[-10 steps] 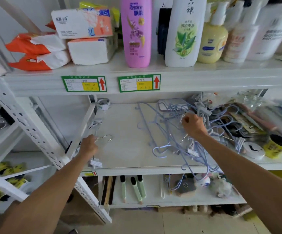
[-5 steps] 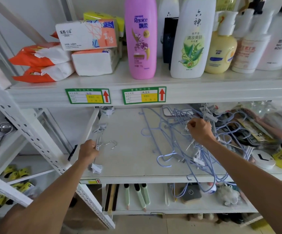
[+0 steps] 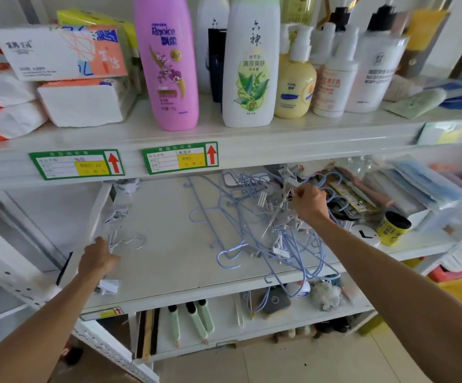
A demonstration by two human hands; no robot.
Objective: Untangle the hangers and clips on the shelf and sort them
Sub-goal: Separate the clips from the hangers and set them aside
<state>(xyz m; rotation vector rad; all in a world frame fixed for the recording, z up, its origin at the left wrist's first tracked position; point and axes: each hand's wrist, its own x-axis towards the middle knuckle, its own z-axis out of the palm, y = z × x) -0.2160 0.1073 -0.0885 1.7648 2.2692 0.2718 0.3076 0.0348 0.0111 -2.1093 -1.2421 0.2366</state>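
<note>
A tangle of pale blue wire hangers [image 3: 254, 233] with white clips lies on the middle white shelf [image 3: 169, 217], some hanging over its front edge. My right hand [image 3: 308, 201] is in the back of the tangle, fingers pinching a white clip hanger [image 3: 287, 186]. My left hand [image 3: 97, 258] is at the shelf's left end, curled round a metal clip hanger [image 3: 126, 241] whose silver hook lies on the shelf. A white clip [image 3: 109, 286] sits at the front edge under my left wrist. More white clips [image 3: 119, 211] lie along the left side.
Bottles [image 3: 169, 64] and tissue packs [image 3: 64, 53] crowd the shelf above. Right of the tangle are a yellow jar [image 3: 392, 228], a round white clock [image 3: 366, 234] and packaged goods. The lower shelf holds green brushes [image 3: 193, 322] and a dark gadget [image 3: 275, 302]. A perforated white upright [image 3: 17, 277] stands left.
The view has drifted closer and slightly right. My right hand has lifted a little with the clip hanger. My left hand stays on the metal hanger at the left end.
</note>
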